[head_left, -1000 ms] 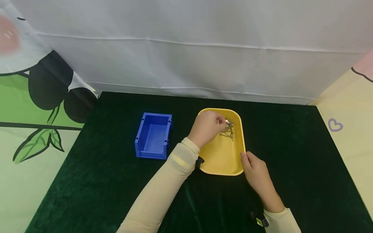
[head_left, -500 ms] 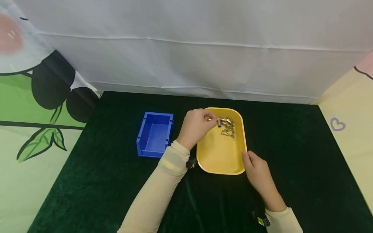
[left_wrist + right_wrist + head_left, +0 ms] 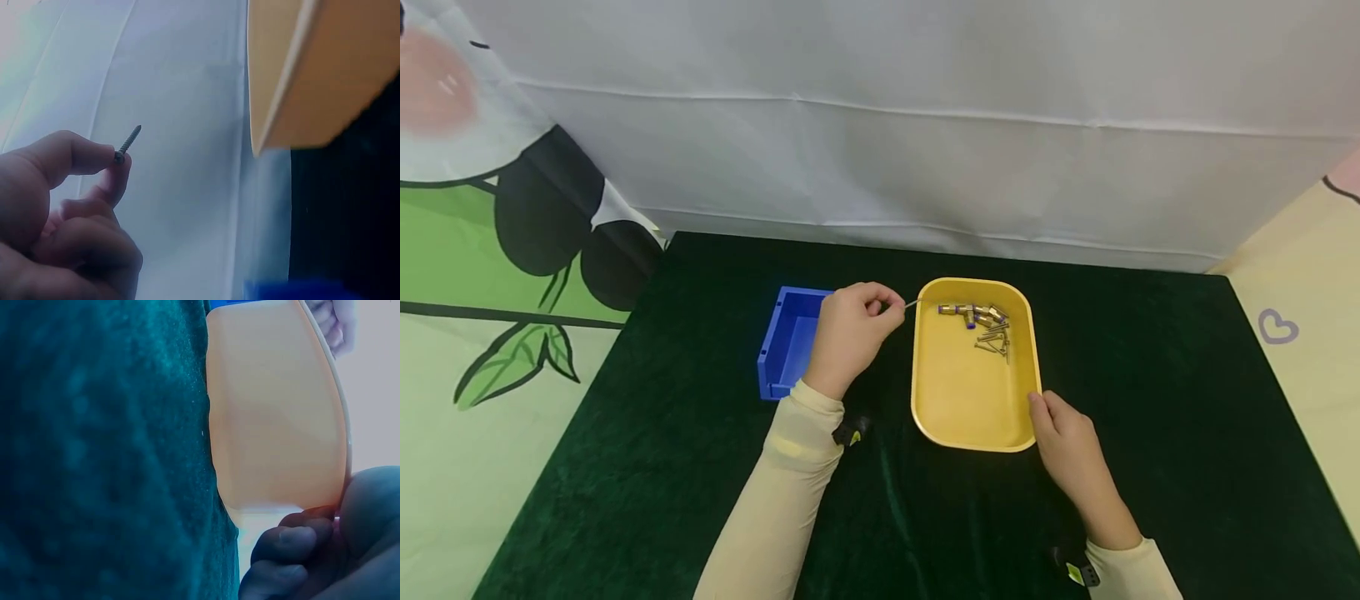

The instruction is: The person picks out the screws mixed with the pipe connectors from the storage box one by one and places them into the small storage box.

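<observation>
A screw (image 3: pixel 130 142) juts from the left hand (image 3: pixel 852 337), pinched at its head between thumb and finger, just beside the yellow tray (image 3: pixel 955 400), in the view I watch remotely. Nearest my camera, the right hand (image 3: pixel 1070 446) grips the tray's rim; beyond, the left hand partly hides a blue bin (image 3: pixel 790 350). Farther back, loose screws (image 3: pixel 991 337), then brass fittings (image 3: pixel 968 314), lie in the tray before a white backdrop (image 3: pixel 925 167).

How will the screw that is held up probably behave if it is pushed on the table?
The screw looks metallic, so it is probably stiff and unlikely to bend. Its head seems wider than the pointed, threaded shaft, so it may roll in a curve rather than straight. Pinched only near the head, it might tilt in the left grip.
</observation>
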A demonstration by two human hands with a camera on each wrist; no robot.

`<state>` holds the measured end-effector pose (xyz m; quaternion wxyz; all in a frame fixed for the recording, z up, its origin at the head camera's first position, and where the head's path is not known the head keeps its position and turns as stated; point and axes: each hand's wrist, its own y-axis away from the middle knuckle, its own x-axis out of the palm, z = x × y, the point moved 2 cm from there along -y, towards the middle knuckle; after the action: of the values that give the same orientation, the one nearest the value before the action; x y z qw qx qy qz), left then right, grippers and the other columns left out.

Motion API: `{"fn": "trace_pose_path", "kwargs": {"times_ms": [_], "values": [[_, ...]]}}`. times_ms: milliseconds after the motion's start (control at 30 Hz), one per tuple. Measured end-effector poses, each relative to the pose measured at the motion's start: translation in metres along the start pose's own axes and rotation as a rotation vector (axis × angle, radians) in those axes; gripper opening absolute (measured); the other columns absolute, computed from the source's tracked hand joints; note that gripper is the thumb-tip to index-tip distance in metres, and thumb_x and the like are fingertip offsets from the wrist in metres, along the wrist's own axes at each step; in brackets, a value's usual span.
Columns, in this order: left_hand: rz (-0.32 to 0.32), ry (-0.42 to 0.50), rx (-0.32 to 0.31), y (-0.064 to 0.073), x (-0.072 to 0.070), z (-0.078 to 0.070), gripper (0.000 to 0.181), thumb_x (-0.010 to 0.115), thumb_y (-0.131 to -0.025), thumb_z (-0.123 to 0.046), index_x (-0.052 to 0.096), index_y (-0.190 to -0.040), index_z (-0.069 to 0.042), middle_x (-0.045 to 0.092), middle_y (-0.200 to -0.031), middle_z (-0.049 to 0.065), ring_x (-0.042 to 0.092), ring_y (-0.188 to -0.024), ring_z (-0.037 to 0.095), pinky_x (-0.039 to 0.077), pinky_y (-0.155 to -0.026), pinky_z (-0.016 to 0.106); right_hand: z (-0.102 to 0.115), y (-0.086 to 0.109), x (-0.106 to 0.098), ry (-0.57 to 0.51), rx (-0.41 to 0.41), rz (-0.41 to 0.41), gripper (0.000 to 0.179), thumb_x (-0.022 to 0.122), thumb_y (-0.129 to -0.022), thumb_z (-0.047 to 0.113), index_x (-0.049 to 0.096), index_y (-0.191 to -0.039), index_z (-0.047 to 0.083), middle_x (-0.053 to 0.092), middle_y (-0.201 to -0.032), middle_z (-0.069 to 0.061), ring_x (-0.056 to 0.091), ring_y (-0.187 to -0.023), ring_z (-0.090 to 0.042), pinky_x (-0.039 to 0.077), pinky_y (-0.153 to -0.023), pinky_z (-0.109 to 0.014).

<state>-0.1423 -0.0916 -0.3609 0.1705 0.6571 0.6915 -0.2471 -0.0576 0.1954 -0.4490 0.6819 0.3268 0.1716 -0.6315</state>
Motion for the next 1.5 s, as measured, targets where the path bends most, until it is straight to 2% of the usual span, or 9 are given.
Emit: {"fn": "trace_pose_path", "kwargs": {"times_ms": [133,300,400,633,833,1067,1200,1333,1500], "values": [[-0.046,-0.013,-0.056,0.006,-0.017,0.012,0.011,0.067,-0.094,-0.024,0.074,-0.092,-0.016,0.047,-0.063,0.003,0.047,-0.058,0.019,0.036,-0.049,0.026,0.000,0.000,-0.001,0.004,0.004,0.002,0.049,0.033,-0.106,0.049,0.060,-0.104,0.007,0.058,-0.078,-0.008,0.053,-0.059,-0.023,0.045,-0.054,-0.029],[-0.098,-0.007,-0.094,0.014,-0.035,0.031,0.013,0.066,-0.095,-0.027,0.074,-0.094,-0.017,0.045,-0.060,0.003,0.044,-0.051,0.019,0.030,-0.042,0.024,0.001,0.001,-0.002,0.000,0.019,0.001,0.050,0.033,-0.106,0.050,0.059,-0.105,0.007,0.056,-0.078,-0.009,0.052,-0.059,-0.023,0.044,-0.054,-0.029],[-0.138,-0.001,-0.123,0.021,-0.044,0.042,0.014,0.065,-0.096,-0.028,0.074,-0.095,-0.017,0.047,-0.061,0.003,0.045,-0.052,0.020,0.029,-0.042,0.023,0.002,0.001,-0.002,0.000,0.021,0.003,0.052,0.033,-0.105,0.051,0.059,-0.106,0.007,0.056,-0.078,-0.009,0.053,-0.059,-0.024,0.044,-0.055,-0.028],[-0.226,0.014,-0.155,0.034,-0.052,0.059,0.014,0.066,-0.095,-0.026,0.075,-0.096,-0.015,0.047,-0.061,0.005,0.045,-0.054,0.021,0.029,-0.043,0.025,0.003,0.001,-0.002,-0.001,0.009,-0.006,0.051,0.033,-0.105,0.051,0.059,-0.106,0.007,0.056,-0.077,-0.009,0.052,-0.059,-0.024,0.044,-0.054,-0.028],[-0.256,0.016,-0.159,0.036,-0.055,0.066,0.016,0.065,-0.096,-0.027,0.075,-0.097,-0.015,0.048,-0.063,0.006,0.046,-0.053,0.021,0.030,-0.044,0.025,0.002,0.001,-0.002,0.001,0.002,-0.015,0.055,0.031,-0.104,0.054,0.060,-0.106,0.007,0.056,-0.077,-0.009,0.052,-0.058,-0.024,0.044,-0.054,-0.028],[-0.246,0.034,-0.175,0.035,-0.057,0.066,0.020,0.065,-0.097,-0.032,0.075,-0.099,-0.014,0.049,-0.065,0.007,0.047,-0.057,0.022,0.032,-0.046,0.025,0.002,0.002,-0.001,-0.001,-0.002,-0.011,0.053,0.032,-0.105,0.053,0.060,-0.105,0.008,0.056,-0.077,-0.009,0.053,-0.058,-0.024,0.044,-0.054,-0.028],[-0.224,0.045,-0.151,0.034,-0.052,0.063,0.021,0.065,-0.097,-0.032,0.075,-0.099,-0.014,0.049,-0.064,0.007,0.046,-0.057,0.022,0.032,-0.047,0.025,0.001,0.002,-0.001,0.004,-0.015,-0.020,0.052,0.032,-0.105,0.052,0.059,-0.102,0.008,0.056,-0.076,-0.009,0.053,-0.057,-0.024,0.044,-0.054,-0.028],[-0.182,0.079,-0.128,0.033,-0.041,0.057,0.018,0.066,-0.097,-0.032,0.074,-0.098,-0.015,0.047,-0.065,0.005,0.046,-0.056,0.021,0.032,-0.046,0.026,0.001,0.001,-0.001,0.005,-0.020,-0.016,0.052,0.032,-0.105,0.051,0.059,-0.101,0.007,0.057,-0.076,-0.009,0.053,-0.058,-0.024,0.045,-0.054,-0.028],[-0.044,0.215,-0.106,0.030,-0.015,0.040,0.016,0.067,-0.096,-0.033,0.074,-0.099,-0.019,0.043,-0.065,0.002,0.042,-0.056,0.019,0.032,-0.047,0.025,0.002,0.001,-0.002,0.000,-0.014,0.000,0.052,0.032,-0.105,0.051,0.060,-0.104,0.007,0.058,-0.078,-0.008,0.053,-0.058,-0.024,0.045,-0.054,-0.028]]}}
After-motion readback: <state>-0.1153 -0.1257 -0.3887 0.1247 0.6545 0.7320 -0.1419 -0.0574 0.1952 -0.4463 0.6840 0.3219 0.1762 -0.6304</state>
